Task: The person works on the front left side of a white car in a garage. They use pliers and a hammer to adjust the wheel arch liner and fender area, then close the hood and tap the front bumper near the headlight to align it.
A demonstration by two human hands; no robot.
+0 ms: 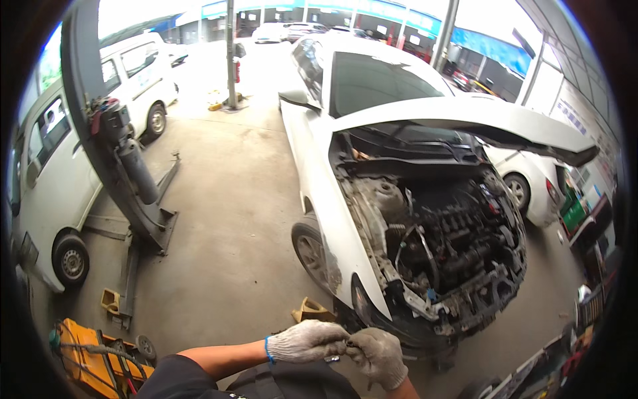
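Observation:
My left hand (304,342), in a pale knitted glove with blue cuff edging, meets my right hand (377,356), also gloved, at the bottom centre. The fingers of both are closed around a small dark item (348,344), too small to identify. Just beyond them stands a white car (309,179) with its hood (505,116) raised, its engine bay (452,243) exposed and its front bumper absent. A yellow block (310,310) lies on the floor by its front wheel (309,256).
A lift post (116,173) with low arms stands left, beside a white van (46,199). An orange wheeled machine (93,359) is at lower left, with another yellow block (110,300) above it. Tools and equipment (591,306) line the right, near another white car (541,193).

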